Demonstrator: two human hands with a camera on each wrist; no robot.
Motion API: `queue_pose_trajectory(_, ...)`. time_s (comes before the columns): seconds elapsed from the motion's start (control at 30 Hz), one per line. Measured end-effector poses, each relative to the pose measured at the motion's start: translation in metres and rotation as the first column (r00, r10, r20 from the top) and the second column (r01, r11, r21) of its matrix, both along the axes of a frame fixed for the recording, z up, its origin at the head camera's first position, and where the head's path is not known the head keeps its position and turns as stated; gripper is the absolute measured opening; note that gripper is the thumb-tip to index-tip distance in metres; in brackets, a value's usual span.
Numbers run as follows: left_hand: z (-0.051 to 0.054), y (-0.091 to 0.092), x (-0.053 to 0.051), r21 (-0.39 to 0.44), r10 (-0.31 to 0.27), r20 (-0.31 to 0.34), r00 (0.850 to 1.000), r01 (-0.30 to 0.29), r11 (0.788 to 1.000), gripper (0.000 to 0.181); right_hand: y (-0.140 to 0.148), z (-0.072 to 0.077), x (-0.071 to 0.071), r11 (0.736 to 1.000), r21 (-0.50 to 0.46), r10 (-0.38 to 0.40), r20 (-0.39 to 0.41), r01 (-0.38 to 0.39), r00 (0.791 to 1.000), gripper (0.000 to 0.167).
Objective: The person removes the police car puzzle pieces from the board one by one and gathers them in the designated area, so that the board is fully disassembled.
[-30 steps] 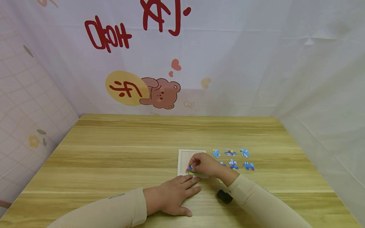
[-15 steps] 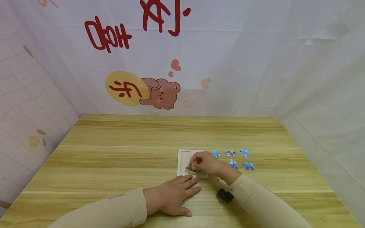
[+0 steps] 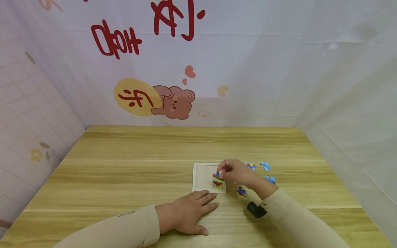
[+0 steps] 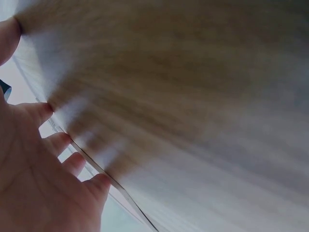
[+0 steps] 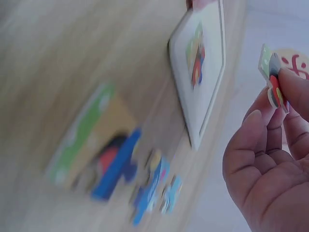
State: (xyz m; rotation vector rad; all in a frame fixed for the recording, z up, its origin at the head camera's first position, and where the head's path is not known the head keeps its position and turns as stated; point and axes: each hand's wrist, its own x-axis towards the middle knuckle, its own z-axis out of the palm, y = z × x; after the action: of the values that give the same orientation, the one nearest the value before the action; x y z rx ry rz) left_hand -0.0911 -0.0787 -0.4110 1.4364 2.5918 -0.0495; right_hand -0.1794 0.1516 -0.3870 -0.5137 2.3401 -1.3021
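In the head view, my right hand (image 3: 236, 172) pinches a jigsaw puzzle piece (image 3: 218, 176) between thumb and fingertips above the right side of a shallow puzzle tray (image 3: 194, 177). The right wrist view shows that held piece (image 5: 274, 79) lifted, with green, red and grey parts. One puzzle piece (image 3: 218, 186) lies in the tray's near right corner. My left hand (image 3: 187, 213) lies palm down with fingers spread, its fingertips at the tray's near edge. In the left wrist view, those fingers (image 4: 59, 141) touch the tray rim.
Right of the tray lie several loose puzzle pieces, among them a sandy and blue one (image 3: 241, 193) and a light blue one (image 3: 265, 166). My right forearm partly hides this group. A black device (image 3: 256, 209) is at my right wrist. A white curtain (image 3: 263, 69) hangs behind the wooden table (image 3: 139, 155).
My right hand has moved right and up with the pinched piece, uncovering the piece in the tray's corner and the sandy piece beside the tray. The left hand stays in place.
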Motion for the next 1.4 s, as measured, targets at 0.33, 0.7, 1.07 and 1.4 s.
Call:
queue_pose_trajectory(0.33,-0.002,0.0,0.0,0.013,0.004,-0.004,1.0,-0.004,1.0,0.076,0.037,0.006,0.0,0.999,0.014,-0.029,0.015,0.029,0.999,0.015)
queue_pose_trajectory(0.7,-0.001,-0.001,0.001,0.02,0.003,-0.019,1.0,-0.002,1.0,0.076,0.072,0.003,-0.002,0.998,0.057,0.011,0.078,-0.015,0.997,0.018)
queue_pose_trajectory(1.07,-0.001,-0.001,0.001,0.013,0.009,-0.019,1.0,-0.008,1.0,0.076,0.099,0.001,0.002,0.994,0.088,0.058,0.111,-0.068,0.992,0.017)
queue_pose_trajectory(1.4,-0.002,-0.001,0.001,0.012,0.004,-0.005,1.0,-0.004,1.0,0.076,0.108,-0.002,0.004,0.984,0.117,0.116,0.141,-0.133,0.983,0.013)
